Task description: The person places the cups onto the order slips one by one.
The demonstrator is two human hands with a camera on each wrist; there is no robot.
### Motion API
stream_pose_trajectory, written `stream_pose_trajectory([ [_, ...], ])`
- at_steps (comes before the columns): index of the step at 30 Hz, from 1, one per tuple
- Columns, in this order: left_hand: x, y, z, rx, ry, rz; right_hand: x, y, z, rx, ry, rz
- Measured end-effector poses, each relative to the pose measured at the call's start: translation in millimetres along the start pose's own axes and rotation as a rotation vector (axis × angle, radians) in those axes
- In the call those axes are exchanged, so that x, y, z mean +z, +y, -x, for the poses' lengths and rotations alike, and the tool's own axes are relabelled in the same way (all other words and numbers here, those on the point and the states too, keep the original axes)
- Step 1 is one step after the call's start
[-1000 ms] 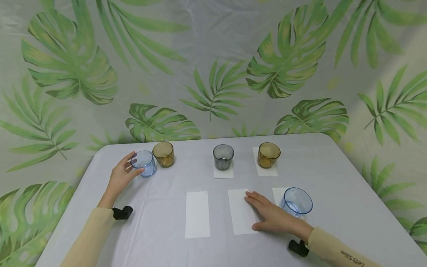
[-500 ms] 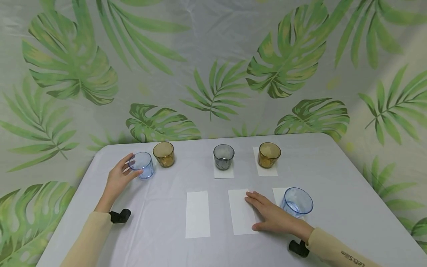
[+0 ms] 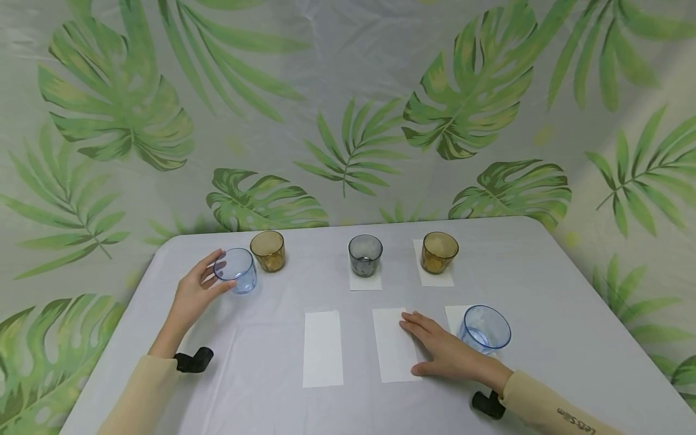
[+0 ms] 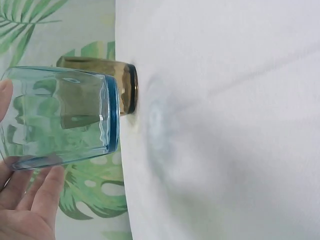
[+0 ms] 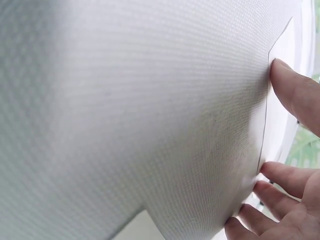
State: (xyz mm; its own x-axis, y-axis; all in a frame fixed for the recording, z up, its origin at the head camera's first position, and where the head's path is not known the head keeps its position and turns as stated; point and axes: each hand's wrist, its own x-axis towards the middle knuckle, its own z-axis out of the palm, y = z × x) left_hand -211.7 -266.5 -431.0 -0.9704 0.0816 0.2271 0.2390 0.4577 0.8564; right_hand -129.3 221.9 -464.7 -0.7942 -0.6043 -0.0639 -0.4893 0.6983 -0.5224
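At the left of the head view, the left hand [image 3: 194,298] grips a clear blue glass [image 3: 243,275] between thumb and fingers. In the left wrist view a gap shows between this blue glass [image 4: 65,117] and the cloth, with an amber glass [image 4: 127,87] behind it. That amber glass [image 3: 269,252] stands just right of the held one. The right hand [image 3: 451,350] rests with its fingers spread on the right part of a white paper [image 3: 393,347]; the right wrist view shows its thumb and a fingertip at the paper's edge [image 5: 265,125].
A grey glass [image 3: 365,257] and another amber glass [image 3: 439,254] stand on white papers at the back. A second blue glass [image 3: 485,330] stands on paper beside the right forearm. Another white paper [image 3: 323,350] lies left of the right hand's paper. A leaf-patterned cloth [image 3: 348,121] hangs behind.
The left hand and its blue glass first moved slightly left and toward the front edge, then the glass came back rightward. The right hand has stayed where it was.
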Motion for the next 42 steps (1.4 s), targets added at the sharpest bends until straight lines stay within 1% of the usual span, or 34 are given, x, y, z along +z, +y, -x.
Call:
stream_pose_trajectory([
  [9, 20.1, 20.4, 7.0, 0.043, -0.059, 0.011, -1.9, -0.9, -0.6, -0.005, -0.001, 0.015],
  [13, 28.0, 27.2, 7.9, 0.066, -0.087, 0.046, -2.6, -1.3, -1.0, 0.0, 0.0, 0.019],
  [16, 33.5, 31.2, 8.4, 0.078, -0.111, 0.065, -2.6, -1.4, -1.0, 0.004, -0.001, 0.014],
  [25, 51.3, 41.0, 9.6, 0.098, -0.179, 0.084, -0.5, 0.4, -1.0, -0.003, 0.001, 0.017],
  [31, 67.3, 50.3, 10.4, 0.135, -0.213, 0.115, 0.3, 1.3, -1.0, -0.006, 0.007, 0.019],
  [35, 77.9, 56.6, 10.7, 0.174, -0.242, 0.14, 0.3, 0.8, -1.1, -0.005, 0.008, 0.021],
  [38, 85.5, 59.5, 10.6, 0.199, -0.269, 0.179, 0.4, 0.3, -1.1, -0.004, 0.007, 0.025],
  [42, 95.8, 61.8, 10.8, 0.212, -0.3, 0.214, 0.2, -0.2, -1.4, -0.009, 0.008, 0.032],
])
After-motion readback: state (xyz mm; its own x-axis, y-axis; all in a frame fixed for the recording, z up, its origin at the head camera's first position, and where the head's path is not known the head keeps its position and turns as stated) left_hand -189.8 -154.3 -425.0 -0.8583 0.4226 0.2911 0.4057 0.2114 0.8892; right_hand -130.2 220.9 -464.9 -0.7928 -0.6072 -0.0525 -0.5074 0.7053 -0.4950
